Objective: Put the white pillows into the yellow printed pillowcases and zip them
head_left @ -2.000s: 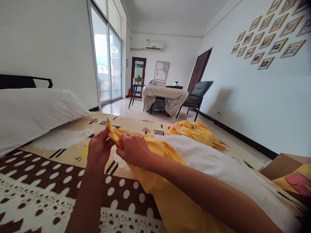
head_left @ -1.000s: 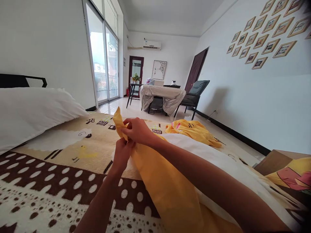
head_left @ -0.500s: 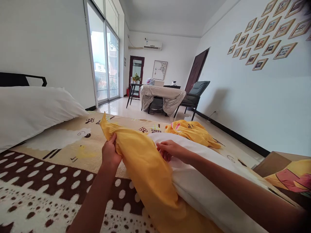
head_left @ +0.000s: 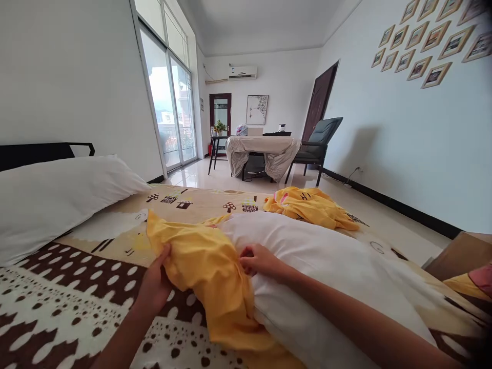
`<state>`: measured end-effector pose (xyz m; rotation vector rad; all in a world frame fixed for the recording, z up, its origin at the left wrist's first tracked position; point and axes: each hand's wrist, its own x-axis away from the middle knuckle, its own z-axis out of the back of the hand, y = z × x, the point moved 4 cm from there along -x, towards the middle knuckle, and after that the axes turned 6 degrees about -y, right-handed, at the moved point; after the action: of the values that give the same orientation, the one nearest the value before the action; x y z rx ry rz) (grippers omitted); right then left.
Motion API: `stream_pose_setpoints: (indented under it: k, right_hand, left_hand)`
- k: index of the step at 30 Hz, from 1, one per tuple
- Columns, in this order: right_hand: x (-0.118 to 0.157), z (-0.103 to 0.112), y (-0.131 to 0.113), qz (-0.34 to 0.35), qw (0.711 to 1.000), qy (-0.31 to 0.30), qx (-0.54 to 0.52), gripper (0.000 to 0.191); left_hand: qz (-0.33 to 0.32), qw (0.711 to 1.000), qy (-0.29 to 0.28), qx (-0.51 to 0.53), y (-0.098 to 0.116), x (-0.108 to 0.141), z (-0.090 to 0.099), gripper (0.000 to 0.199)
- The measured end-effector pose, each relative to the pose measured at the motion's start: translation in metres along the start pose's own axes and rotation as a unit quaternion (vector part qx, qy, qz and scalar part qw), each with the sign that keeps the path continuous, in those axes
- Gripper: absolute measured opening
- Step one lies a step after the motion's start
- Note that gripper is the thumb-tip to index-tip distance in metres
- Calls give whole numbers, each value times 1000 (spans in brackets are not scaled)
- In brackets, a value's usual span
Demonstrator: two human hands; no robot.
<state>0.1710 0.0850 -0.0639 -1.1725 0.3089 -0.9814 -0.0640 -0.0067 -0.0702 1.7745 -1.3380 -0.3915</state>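
Note:
A yellow pillowcase (head_left: 207, 261) is bunched over the near left end of a white pillow (head_left: 307, 246), which lies on the bed. My left hand (head_left: 156, 279) is closed on the outer left side of the pillowcase, thumb on top. At the case's opening, where the yellow cloth meets the white pillow, my right hand (head_left: 259, 260) pinches the edge with curled fingers. Most of the pillow's right part is bare. Beyond it a second yellow cloth (head_left: 311, 205), with dark letters and a pink patch, lies crumpled.
Another white pillow (head_left: 65, 197) rests at the left by the black headboard (head_left: 38, 151). A patterned blanket (head_left: 115, 274) covers the bed. On the right stands a cardboard box (head_left: 449, 256) with printed yellow cloth. Farther off are a covered table (head_left: 265, 146) and a dark chair (head_left: 321, 143).
The pillowcase has bunched up and shifted left, with more of the white pillow showing. My left hand has moved left and down, my right hand slightly left and down. The view has tilted.

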Motion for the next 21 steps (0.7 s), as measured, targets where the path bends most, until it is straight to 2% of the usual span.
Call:
stream_pose_setpoints:
  k: [2, 4, 6, 8, 11, 14, 16, 19, 21]
  right_hand:
    - [-3, -3, 8, -16, 997, -51, 50, 23]
    - [-5, -13, 11, -12, 992, -101, 71, 30]
    - [-4, -28, 8, 14, 990, -134, 47, 24]
    - [3, -45, -3, 63, 986, -156, -17, 14]
    - [23, -61, -22, 139, 960, -172, -171, 23]
    - [43, -61, -34, 168, 932, -191, -260, 37]
    - [52, -54, -32, 139, 949, -184, -213, 37]
    - [64, -37, -19, 64, 987, -150, -8, 22]
    - [73, -27, -11, 43, 980, -137, 138, 18]
  left_hand:
    - [60, 998, -25, -22, -28, 16, 16, 31]
    - [93, 993, -41, -54, -54, 28, 24, 36]
    - [94, 991, -43, -81, -72, 32, 25, 40]
    - [83, 991, -27, -103, -78, 29, 22, 40]
    - [49, 994, 4, -95, -66, 13, 13, 30]
    - [-9, 1000, 10, -25, -38, -8, 1, 13]
    - [-33, 999, 9, 7, -18, -21, -8, 10]
    - [-44, 998, 13, 30, 2, -34, -19, 18]
    - [-45, 998, 20, 34, 4, -39, -21, 19]
